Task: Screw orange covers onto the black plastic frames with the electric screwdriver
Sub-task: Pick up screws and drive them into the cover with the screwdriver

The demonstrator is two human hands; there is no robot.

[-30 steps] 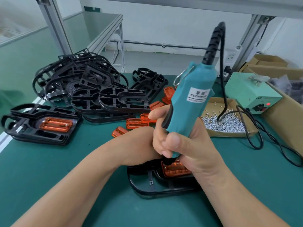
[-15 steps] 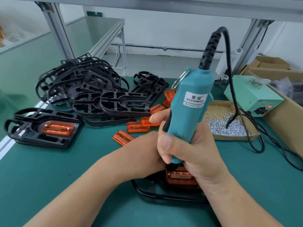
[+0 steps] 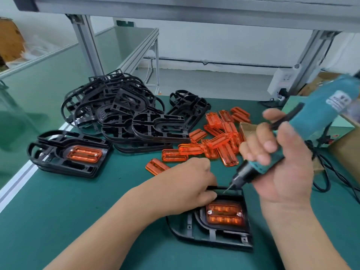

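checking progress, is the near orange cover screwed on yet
Yes, screwed on: a screw head shows at each end of the orange cover.

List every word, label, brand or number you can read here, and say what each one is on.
White label on the electric screwdriver: it carries print, but motion blur makes it unreadable.
Orange covers, black frames, white socket box: no lettering shows.
No text in this picture can be read.
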